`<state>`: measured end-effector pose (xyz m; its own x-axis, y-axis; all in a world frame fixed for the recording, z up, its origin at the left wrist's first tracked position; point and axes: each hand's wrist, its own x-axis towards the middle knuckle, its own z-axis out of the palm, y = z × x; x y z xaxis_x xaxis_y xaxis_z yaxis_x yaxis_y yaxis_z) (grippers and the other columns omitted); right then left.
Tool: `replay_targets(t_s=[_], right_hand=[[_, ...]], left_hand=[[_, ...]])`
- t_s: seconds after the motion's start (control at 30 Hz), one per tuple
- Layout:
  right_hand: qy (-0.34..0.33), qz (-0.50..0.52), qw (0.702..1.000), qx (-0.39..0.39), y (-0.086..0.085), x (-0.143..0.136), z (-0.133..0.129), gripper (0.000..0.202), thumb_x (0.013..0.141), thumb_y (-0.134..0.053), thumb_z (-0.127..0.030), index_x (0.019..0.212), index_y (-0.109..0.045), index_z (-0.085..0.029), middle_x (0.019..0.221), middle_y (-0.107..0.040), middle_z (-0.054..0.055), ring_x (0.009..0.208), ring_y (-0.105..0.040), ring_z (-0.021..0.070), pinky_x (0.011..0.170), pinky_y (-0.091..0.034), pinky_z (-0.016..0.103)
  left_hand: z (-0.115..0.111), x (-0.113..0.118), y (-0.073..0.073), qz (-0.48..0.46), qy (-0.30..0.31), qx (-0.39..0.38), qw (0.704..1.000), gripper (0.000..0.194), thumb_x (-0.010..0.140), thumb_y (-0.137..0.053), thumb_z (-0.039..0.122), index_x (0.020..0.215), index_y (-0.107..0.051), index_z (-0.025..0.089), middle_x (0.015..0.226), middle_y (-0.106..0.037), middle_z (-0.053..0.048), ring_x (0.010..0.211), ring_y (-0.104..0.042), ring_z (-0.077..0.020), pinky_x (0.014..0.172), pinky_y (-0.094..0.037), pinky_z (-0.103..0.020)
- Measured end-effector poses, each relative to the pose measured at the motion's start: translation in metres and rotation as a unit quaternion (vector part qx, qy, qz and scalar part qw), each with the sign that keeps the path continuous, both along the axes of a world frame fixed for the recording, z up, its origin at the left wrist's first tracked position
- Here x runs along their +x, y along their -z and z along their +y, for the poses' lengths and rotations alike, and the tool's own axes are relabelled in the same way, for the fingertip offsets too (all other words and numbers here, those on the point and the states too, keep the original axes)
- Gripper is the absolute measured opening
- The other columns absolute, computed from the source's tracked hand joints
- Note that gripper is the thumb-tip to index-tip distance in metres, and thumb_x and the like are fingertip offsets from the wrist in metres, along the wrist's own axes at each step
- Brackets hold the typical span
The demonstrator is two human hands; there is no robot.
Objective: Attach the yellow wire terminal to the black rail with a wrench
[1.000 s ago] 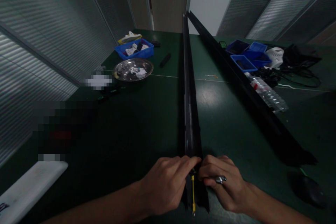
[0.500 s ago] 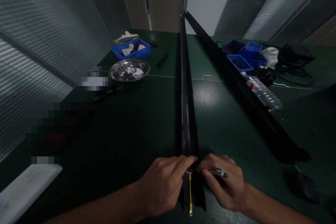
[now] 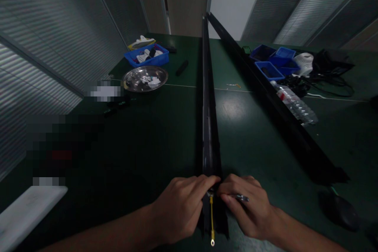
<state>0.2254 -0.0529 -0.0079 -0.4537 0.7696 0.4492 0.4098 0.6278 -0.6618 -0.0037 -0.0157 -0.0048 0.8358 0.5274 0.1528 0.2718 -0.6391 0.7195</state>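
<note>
A long black channel (image 3: 207, 134) runs away from me down the middle of the table. Near its close end lies a short yellow wire (image 3: 212, 219) with ring terminals; the outer ring hangs toward me, while the inner one sits by a small metal fastener partly hidden by my fingers. My left hand (image 3: 180, 210) is closed over the channel's left side, its index finger reaching across to the fastener. Pinched in my right hand (image 3: 249, 204) is a small shiny wrench (image 3: 242, 197), pointing toward the fastener. The wrench's working end is covered by the fingers.
A second black channel (image 3: 277, 114) lies slantwise at right, beside a plastic bottle (image 3: 298, 104), blue bins (image 3: 269, 71) and a black mouse (image 3: 341, 210). At left are a metal bowl (image 3: 130, 86), a blue tray (image 3: 161, 60) and a white object (image 3: 32, 214).
The wrench's visible end has swung slightly and shifted left with my right hand. My left hand stays in nearly the same place on the channel.
</note>
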Motion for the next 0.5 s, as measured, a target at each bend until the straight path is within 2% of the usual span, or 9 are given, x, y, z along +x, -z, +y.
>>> replay_targets(t_s=[0.23,0.5], right_hand=[[-0.032,-0.009,0.999,-0.003,0.0027,0.0038,-0.0004,0.019,0.106,-0.04,-0.022,0.102,-0.058,-0.017,0.079,-0.061,0.002,0.067,-0.058,0.0149,0.062,-0.038,0.03],[-0.048,0.023,0.999,-0.004,0.0035,0.0054,-0.0016,0.019,0.106,-0.043,-0.021,0.103,-0.06,-0.017,0.081,-0.063,0.002,0.068,-0.058,0.0143,0.064,-0.039,0.03]], left_hand=[[0.0014,0.0009,-0.0007,-0.006,-0.004,0.015,1.0,0.049,0.096,-0.039,0.009,0.144,-0.036,0.016,0.12,-0.067,-0.011,0.104,-0.071,-0.0257,0.087,-0.063,-0.043],[-0.0001,0.0017,-0.0006,-0.009,-0.005,0.022,1.0,0.05,0.095,-0.038,0.008,0.144,-0.036,0.016,0.12,-0.067,-0.011,0.103,-0.072,-0.026,0.086,-0.063,-0.043]])
